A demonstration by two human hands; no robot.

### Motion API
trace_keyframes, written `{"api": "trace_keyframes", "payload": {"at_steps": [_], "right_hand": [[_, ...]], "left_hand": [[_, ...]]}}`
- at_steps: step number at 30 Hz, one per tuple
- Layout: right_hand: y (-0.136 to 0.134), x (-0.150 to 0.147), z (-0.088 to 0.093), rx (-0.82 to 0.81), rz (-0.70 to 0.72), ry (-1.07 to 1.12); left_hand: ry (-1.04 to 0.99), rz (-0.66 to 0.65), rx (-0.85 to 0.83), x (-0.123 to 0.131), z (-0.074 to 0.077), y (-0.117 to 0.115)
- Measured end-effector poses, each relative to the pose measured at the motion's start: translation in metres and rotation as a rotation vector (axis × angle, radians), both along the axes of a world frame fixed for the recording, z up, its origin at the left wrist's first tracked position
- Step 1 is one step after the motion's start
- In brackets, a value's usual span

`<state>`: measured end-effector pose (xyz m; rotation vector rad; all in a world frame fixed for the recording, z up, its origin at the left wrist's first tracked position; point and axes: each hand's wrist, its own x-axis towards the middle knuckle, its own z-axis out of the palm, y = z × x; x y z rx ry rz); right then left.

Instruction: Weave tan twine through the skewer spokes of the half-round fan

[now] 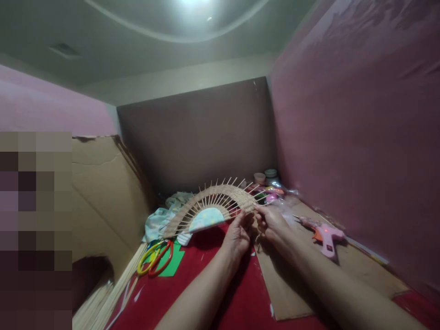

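A half-round fan (pixel 207 219) of thin sticks is held up ahead of me, with a tan woven band across the sticks and a light blue patterned half-circle at its base. The stick tips poke out beyond the band. My left hand (pixel 239 233) is closed on the lower right end of the fan. Close beside it, my right hand (pixel 271 221) pinches the right end of the band between thumb and fingers. What lies inside the curled fingers is partly hidden.
Scissors (pixel 161 263) with yellow and red handles lie on green paper (pixel 174 263) at left, near long thin sticks (pixel 99 305). A pink glue gun (pixel 328 238) rests on cardboard (pixel 285 293) at right. Blue cloth (pixel 158 224) and small jars (pixel 271 176) stand behind.
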<state>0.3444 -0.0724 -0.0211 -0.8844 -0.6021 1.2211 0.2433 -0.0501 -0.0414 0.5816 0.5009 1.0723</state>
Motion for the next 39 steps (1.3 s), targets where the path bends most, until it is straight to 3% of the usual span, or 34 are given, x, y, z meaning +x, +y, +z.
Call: {"api": "trace_keyframes", "payload": {"at_steps": [6,15,20,25,30,36,39], "right_hand": [[-0.028,-0.007,-0.010,0.095,-0.060,-0.184],[-0.045,-0.011,-0.022,0.139,-0.087,-0.457],[-0.046,-0.007,-0.018,0.140,-0.134,-0.608],[-0.053,0.003,-0.005,0.184,-0.362,-0.928],[-0.052,0.019,0.003,0.205,-0.533,-1.044],[-0.050,0.026,0.005,0.223,-0.568,-1.038],[-0.055,0.021,0.003,0.306,-0.492,-1.040]], "left_hand": [[-0.013,-0.136,0.026,0.027,0.001,0.002],[-0.005,-0.212,0.115,0.019,0.008,-0.008],[-0.012,-0.146,0.084,0.021,0.010,-0.008],[-0.023,-0.114,0.098,0.019,0.007,-0.006],[0.029,-0.109,0.114,0.017,0.009,-0.007],[0.034,-0.101,0.121,0.015,0.011,-0.009],[0.007,-0.117,0.131,0.016,0.010,-0.009]]}}
